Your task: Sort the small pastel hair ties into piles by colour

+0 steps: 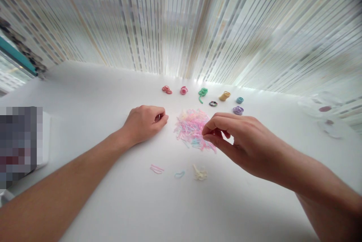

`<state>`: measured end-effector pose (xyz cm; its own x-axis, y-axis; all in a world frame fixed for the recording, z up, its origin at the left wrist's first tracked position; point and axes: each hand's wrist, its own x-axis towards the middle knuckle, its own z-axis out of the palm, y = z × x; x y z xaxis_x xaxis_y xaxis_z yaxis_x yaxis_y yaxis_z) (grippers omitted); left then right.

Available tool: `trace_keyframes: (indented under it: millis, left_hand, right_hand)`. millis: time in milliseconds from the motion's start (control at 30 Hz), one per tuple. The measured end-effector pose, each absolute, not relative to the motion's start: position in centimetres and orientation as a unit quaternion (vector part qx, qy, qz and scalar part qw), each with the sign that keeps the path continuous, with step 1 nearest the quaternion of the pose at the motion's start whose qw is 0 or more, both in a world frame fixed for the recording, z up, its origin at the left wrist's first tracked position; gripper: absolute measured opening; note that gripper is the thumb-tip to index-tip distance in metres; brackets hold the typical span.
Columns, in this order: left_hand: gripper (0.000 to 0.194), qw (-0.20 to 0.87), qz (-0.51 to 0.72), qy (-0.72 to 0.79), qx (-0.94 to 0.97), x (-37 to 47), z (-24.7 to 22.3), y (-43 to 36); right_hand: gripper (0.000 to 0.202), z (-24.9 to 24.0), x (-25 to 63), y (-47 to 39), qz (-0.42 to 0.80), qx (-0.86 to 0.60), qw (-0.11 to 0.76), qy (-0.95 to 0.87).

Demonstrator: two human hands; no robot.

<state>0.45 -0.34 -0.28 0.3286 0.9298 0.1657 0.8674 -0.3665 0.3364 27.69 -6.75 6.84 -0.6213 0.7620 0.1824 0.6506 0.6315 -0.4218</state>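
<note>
A loose heap of small pastel rubber bands [188, 127], mostly pink with some blue and yellow, lies on the white table. My right hand [237, 138] reaches over the heap's right edge, thumb and forefinger pinched together; what is between the tips is too small to make out. Left of the heap, my left hand [145, 123] rests on the table, fingers curled and thumb against forefinger, with nothing visible in it. Closer to me lie separate bands: a few pink bands [156, 169], a light blue band [179, 174] and a cream bunch [200, 173].
Behind the heap stand coiled bands: red [167, 90], pink [183, 90], green [203, 91], yellow [224, 96], blue [240, 100] and purple [238, 110]. A small multicoloured ring [213, 104] lies among them. A string curtain [181, 26] hangs along the table's far edge. Clear round items [325, 109] stand at right.
</note>
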Motion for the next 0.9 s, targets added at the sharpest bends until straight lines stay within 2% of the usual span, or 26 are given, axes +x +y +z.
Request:
trace_keyframes:
  millis: [300,900]
  left_hand:
    - [0.036,0.093,0.162,0.555,0.811,0.6,-0.3,-0.3]
    - [0.035,0.081,0.157,0.557,0.812,0.8,-0.6,-0.3]
  right_hand:
    - [0.014,5.8,26.5,-7.1,0.203,-0.385,0.165,-0.885]
    - [0.012,3.6,21.6,-8.3,0.295,-0.415,0.051,-0.859]
